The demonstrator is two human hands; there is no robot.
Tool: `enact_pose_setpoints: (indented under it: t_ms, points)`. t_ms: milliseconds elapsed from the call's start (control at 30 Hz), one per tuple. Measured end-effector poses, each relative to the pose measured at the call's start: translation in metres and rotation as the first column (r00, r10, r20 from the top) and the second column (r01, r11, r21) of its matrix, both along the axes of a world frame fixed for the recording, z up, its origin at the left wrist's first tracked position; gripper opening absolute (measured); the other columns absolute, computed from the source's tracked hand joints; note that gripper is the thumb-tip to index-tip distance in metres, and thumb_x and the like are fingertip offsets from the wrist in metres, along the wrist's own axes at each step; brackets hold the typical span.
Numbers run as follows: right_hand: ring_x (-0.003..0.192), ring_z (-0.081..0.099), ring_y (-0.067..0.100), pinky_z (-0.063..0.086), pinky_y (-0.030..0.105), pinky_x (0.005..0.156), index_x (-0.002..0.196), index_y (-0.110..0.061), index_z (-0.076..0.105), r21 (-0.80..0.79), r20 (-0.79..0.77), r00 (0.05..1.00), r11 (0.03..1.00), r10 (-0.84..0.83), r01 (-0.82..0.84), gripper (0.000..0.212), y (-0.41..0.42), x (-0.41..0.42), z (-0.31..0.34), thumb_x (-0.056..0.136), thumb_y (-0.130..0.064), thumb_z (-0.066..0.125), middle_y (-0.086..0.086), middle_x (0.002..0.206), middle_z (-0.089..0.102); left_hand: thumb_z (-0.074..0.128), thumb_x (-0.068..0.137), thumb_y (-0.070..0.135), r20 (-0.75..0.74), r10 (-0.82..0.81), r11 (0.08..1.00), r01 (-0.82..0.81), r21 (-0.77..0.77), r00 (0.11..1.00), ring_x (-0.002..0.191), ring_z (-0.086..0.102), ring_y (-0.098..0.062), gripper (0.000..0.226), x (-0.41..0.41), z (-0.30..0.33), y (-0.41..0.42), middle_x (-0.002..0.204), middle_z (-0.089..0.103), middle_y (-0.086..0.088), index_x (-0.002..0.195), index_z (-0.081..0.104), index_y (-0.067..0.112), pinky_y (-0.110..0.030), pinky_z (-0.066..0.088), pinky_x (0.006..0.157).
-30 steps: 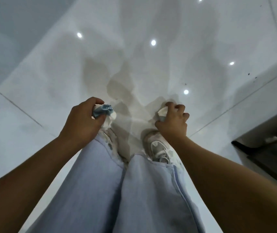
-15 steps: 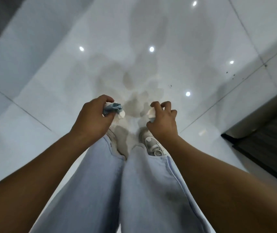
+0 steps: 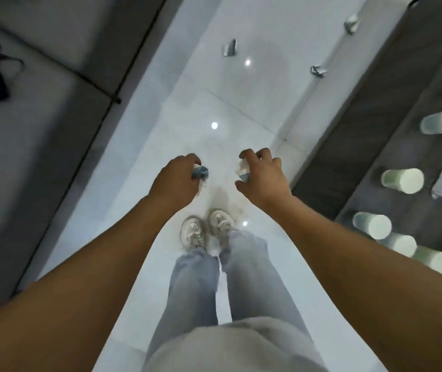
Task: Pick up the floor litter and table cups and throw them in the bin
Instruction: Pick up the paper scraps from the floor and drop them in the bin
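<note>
Standing now, not crouched as second ago: left hand (image 3: 175, 181) grip pinching blue-white wrapper (image 3: 200, 172), right hand (image 3: 261, 174) grip curled round pale scrap (image 3: 242, 171). Three litter pieces (image 3: 230, 47) remain on floor (image 3: 225, 108) ahead; cups (image 3: 402, 180) on desk (image 3: 362, 146). Bin unseen.

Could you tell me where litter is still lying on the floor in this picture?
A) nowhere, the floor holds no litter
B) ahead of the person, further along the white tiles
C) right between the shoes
B: three scraps of litter lie on the white floor well ahead of the shoes, and nothing lies between them.
</note>
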State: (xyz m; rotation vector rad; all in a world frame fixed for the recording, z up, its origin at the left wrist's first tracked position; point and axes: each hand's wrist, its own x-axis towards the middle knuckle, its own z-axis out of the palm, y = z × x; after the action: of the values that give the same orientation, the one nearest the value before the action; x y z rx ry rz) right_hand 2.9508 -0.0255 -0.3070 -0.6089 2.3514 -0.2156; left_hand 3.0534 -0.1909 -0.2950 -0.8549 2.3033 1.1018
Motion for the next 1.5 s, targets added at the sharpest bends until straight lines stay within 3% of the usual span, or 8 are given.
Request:
enact_pose_setpoints:
  t_ms: [133, 367, 500, 633, 800, 1000, 1267, 1500]
  points:
    - [0.108, 0.042, 0.032, 0.042, 0.035, 0.075, 0.132, -0.026, 0.042, -0.025, -0.041, 0.996, 0.997, -0.081, 0.08, 0.057, 0.002, -0.054, 0.075, 0.081, -0.026, 0.066, 0.007, 0.125, 0.043, 0.049, 0.088, 0.009, -0.082, -0.062, 0.996, 0.056, -0.069, 0.995, 0.086, 0.053, -0.022, 0.025, -0.076, 0.079, -0.007, 0.105, 0.06, -0.007, 0.111, 0.059, 0.012, -0.025, 0.037, 0.068]
    - [0.104, 0.045, 0.034, 0.038, 0.036, 0.077, 0.133, -0.025, 0.04, -0.036, -0.102, 0.982, 0.987, -0.162, 0.159, 0.055, 0.016, -0.198, 0.139, 0.083, -0.024, 0.061, 0.008, 0.124, 0.042, 0.047, 0.084, 0.006, -0.113, -0.166, 0.983, 0.156, -0.098, 0.98, 0.087, 0.057, -0.022, 0.024, -0.239, 0.151, 0.003, 0.101, 0.06, -0.002, 0.103, 0.06, 0.012, -0.027, 0.045, 0.069]
    - [0.108, 0.045, 0.034, 0.042, 0.04, 0.086, 0.133, -0.026, 0.039, -0.052, -0.123, 0.975, 0.982, -0.184, 0.179, 0.055, 0.028, -0.311, 0.161, 0.083, -0.024, 0.061, 0.008, 0.127, 0.042, 0.047, 0.087, 0.006, -0.127, -0.173, 0.982, 0.162, -0.095, 0.977, 0.084, 0.057, -0.021, 0.023, -0.351, 0.165, 0.017, 0.095, 0.06, -0.002, 0.106, 0.06, 0.012, -0.027, 0.046, 0.07]
    - [0.109, 0.044, 0.032, 0.044, 0.041, 0.089, 0.133, -0.026, 0.039, -0.059, -0.168, 0.966, 0.98, -0.198, 0.191, 0.053, 0.04, -0.419, 0.186, 0.084, -0.024, 0.06, 0.008, 0.126, 0.043, 0.049, 0.087, 0.007, -0.155, -0.212, 0.975, 0.198, -0.104, 0.965, 0.07, 0.055, -0.01, 0.021, -0.459, 0.18, 0.028, 0.08, 0.053, 0.008, 0.102, 0.061, 0.015, -0.019, 0.038, 0.056]
    - [0.107, 0.044, 0.034, 0.044, 0.041, 0.088, 0.133, -0.024, 0.04, -0.087, -0.193, 0.95, 0.969, -0.245, 0.232, 0.053, 0.045, -0.53, 0.205, 0.083, -0.022, 0.059, 0.009, 0.125, 0.043, 0.05, 0.088, 0.009, -0.185, -0.284, 0.956, 0.264, -0.129, 0.941, 0.077, 0.052, -0.016, 0.022, -0.584, 0.197, 0.029, 0.092, 0.056, 0.002, 0.106, 0.061, 0.013, -0.025, 0.042, 0.062]
    - [0.105, 0.044, 0.032, 0.043, 0.039, 0.085, 0.131, -0.024, 0.042, -0.127, -0.232, 0.906, 0.934, -0.355, 0.334, 0.051, 0.042, -0.67, 0.203, 0.083, -0.02, 0.06, 0.008, 0.123, 0.044, 0.051, 0.087, 0.005, -0.206, -0.409, 0.91, 0.38, -0.165, 0.889, 0.082, 0.051, -0.016, 0.024, -0.745, 0.199, 0.014, 0.102, 0.062, -0.007, 0.108, 0.061, 0.01, -0.022, 0.036, 0.068]
    - [0.107, 0.044, 0.032, 0.047, 0.041, 0.085, 0.131, -0.025, 0.04, -0.148, -0.246, 0.817, 0.853, -0.521, 0.5, 0.052, 0.04, -0.879, 0.22, 0.083, -0.021, 0.058, 0.007, 0.124, 0.042, 0.049, 0.087, 0.005, -0.212, -0.549, 0.835, 0.528, -0.152, 0.808, 0.086, 0.059, -0.023, 0.019, -0.984, 0.222, 0.005, 0.096, 0.062, -0.005, 0.1, 0.061, 0.011, -0.028, 0.045, 0.071]
    - [0.108, 0.044, 0.032, 0.047, 0.039, 0.085, 0.133, -0.025, 0.041, -0.155, -0.205, 0.723, 0.751, -0.66, 0.642, 0.053, 0.093, -1.003, 0.228, 0.083, -0.022, 0.06, 0.008, 0.125, 0.041, 0.049, 0.089, 0.006, -0.178, -0.702, 0.712, 0.681, -0.168, 0.69, 0.087, 0.061, -0.025, 0.018, -1.146, 0.241, 0.061, 0.099, 0.064, -0.008, 0.101, 0.062, 0.01, -0.03, 0.048, 0.073]
